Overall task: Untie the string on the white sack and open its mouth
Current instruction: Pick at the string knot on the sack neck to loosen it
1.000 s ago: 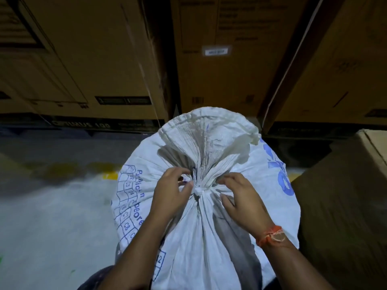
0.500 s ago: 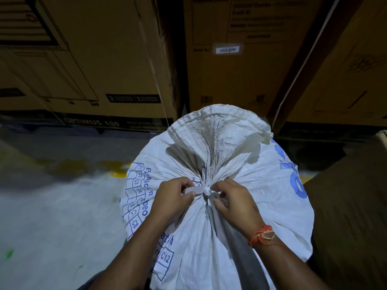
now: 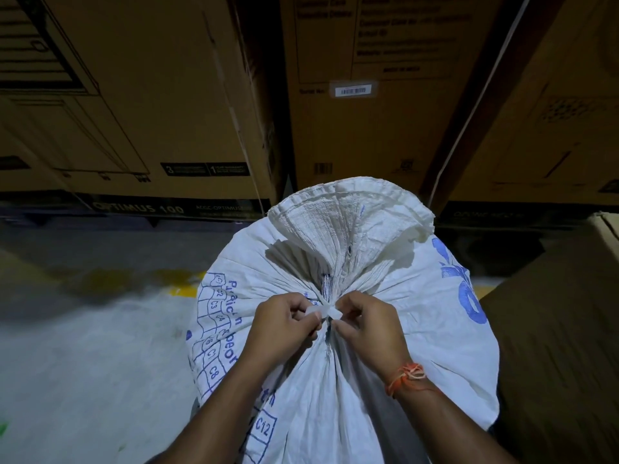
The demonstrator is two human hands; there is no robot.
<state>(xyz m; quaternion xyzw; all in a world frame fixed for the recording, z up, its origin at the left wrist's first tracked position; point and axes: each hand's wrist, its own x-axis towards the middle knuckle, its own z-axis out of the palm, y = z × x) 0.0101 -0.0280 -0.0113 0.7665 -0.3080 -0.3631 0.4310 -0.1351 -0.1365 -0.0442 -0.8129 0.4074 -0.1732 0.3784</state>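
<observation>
A full white woven sack (image 3: 418, 329) with blue print stands in front of me, its neck gathered tight and its top edge fanned out above the tie. A flat white string (image 3: 324, 311) is knotted around the neck. My left hand (image 3: 283, 324) pinches the left end of the string at the knot. My right hand (image 3: 366, 324), with an orange thread at the wrist, pinches the right side of the knot. The two hands almost touch over the knot, and the sack's mouth stays bunched shut.
Tall cardboard cartons (image 3: 368, 112) stand in a row close behind the sack. Another brown carton (image 3: 566, 346) sits against the sack's right side. Pale concrete floor (image 3: 83, 363) with a yellow mark lies to the left.
Both hands have closed in on the knot and taken hold of the string's ends. The view has shifted slightly, with the sack now sitting more to the right.
</observation>
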